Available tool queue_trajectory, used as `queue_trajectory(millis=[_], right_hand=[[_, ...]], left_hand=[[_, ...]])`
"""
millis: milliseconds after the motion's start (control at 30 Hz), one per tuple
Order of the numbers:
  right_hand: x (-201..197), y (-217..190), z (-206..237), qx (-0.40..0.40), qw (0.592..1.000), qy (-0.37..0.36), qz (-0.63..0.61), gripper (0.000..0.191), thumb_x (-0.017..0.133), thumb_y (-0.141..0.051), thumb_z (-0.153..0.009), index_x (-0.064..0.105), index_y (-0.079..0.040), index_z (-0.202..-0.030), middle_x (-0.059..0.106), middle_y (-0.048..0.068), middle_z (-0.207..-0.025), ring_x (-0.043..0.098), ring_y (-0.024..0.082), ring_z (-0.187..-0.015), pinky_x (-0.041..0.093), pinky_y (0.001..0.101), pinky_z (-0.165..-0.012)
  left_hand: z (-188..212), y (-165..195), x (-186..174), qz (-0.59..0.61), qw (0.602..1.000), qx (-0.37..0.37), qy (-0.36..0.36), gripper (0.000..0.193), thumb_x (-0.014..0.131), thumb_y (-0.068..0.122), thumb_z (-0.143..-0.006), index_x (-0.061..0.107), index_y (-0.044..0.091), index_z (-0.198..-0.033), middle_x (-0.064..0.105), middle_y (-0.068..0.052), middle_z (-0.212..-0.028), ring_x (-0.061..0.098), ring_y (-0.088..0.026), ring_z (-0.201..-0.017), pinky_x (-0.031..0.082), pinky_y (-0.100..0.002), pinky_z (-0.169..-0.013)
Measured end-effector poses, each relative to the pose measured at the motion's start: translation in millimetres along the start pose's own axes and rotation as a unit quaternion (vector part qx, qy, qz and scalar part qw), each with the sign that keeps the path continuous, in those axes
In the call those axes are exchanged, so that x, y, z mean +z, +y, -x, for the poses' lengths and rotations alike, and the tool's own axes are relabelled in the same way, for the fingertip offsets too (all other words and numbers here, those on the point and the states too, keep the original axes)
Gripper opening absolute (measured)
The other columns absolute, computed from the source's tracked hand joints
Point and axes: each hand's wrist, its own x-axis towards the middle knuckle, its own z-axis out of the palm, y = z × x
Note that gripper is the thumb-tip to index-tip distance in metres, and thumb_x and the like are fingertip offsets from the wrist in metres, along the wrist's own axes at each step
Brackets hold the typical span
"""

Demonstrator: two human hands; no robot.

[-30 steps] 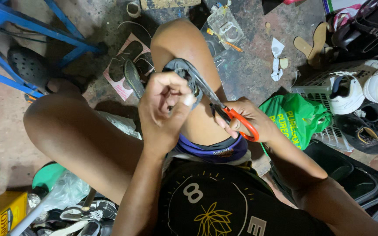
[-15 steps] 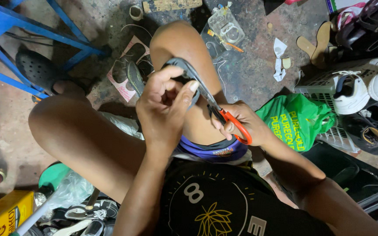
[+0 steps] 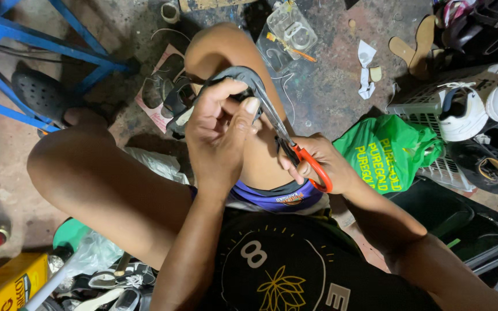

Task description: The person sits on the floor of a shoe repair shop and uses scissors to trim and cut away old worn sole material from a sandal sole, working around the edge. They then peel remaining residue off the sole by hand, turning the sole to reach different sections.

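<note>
Left hand (image 3: 217,129): fingers pinching dark curved sole piece (image 3: 234,75) over raised knee. Right hand (image 3: 318,164): fingers clenched through orange-handled scissors (image 3: 295,152), blades at the piece.

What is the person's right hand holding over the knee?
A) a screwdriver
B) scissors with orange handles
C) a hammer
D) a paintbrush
B: the right hand grips orange-handled scissors, their blades reaching up to the dark curved strip that the left hand pinches.
</note>
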Motion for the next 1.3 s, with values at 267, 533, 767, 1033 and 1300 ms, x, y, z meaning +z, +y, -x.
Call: queue_trajectory(millis=[267, 533, 767, 1033, 1300], right_hand=[[-0.8, -1.0, 0.6, 0.005, 0.999, 0.002, 0.036, 0.065, 0.060, -0.073, -0.091, 0.061, -0.008, -0.086, 0.057, -0.004, -0.061, 0.052, 0.005, -0.055, 0.039, 0.0234, -0.053], [-3.4, -7.8, -2.3, 0.028, 0.999, -0.024, 0.034, 0.080, 0.049, -0.087, -0.086, 0.063, -0.008, -0.091, 0.061, -0.002, -0.063, 0.055, 0.008, -0.058, 0.040, 0.0260, -0.055], [-11.1, -13.7, -7.9, 0.013, 0.998, -0.066, 0.016, 0.084, 0.049, -0.089, -0.086, 0.063, -0.007, -0.095, 0.062, -0.002, -0.067, 0.056, 0.009, -0.063, 0.041, 0.0268, -0.059], [-18.3, -12.5, -4.1, 0.053, 0.996, -0.063, 0.026, 0.065, 0.065, -0.070, -0.085, 0.063, -0.005, -0.091, 0.059, -0.002, -0.063, 0.054, 0.008, -0.057, 0.039, 0.0252, -0.055], [-22.6, -11.4, -3.4, 0.053, 0.996, -0.064, 0.036, 0.061, 0.064, -0.067, -0.084, 0.062, -0.007, -0.089, 0.058, -0.004, -0.062, 0.054, 0.007, -0.056, 0.039, 0.0251, -0.054]], left_hand=[[3.9, -7.3, -3.5, -0.035, 0.999, -0.011, -0.008, 0.009, 0.070, 0.001, -0.101, 0.064, 0.001, -0.108, 0.069, -0.002, -0.087, 0.061, -0.005, -0.076, 0.048, -0.020, -0.070], [4.4, -4.6, -8.3, -0.094, 0.995, -0.003, -0.014, 0.004, 0.070, 0.004, -0.103, 0.067, 0.002, -0.104, 0.069, 0.001, -0.086, 0.058, -0.002, -0.076, 0.047, -0.019, -0.069], [1.5, -0.5, -15.8, -0.127, 0.991, -0.008, -0.050, 0.006, 0.073, 0.007, -0.099, 0.069, 0.003, -0.102, 0.065, 0.006, -0.083, 0.053, 0.001, -0.072, 0.043, -0.017, -0.064], [1.3, 0.3, -17.8, -0.125, 0.990, -0.021, -0.067, 0.007, 0.074, 0.007, -0.099, 0.068, 0.005, -0.098, 0.059, 0.010, -0.080, 0.045, 0.003, -0.070, 0.038, -0.015, -0.061], [-1.3, -4.2, -18.8, -0.123, 0.988, -0.015, -0.088, 0.010, 0.075, 0.005, -0.098, 0.065, 0.006, -0.095, 0.057, 0.010, -0.079, 0.044, 0.003, -0.070, 0.039, -0.016, -0.061]])
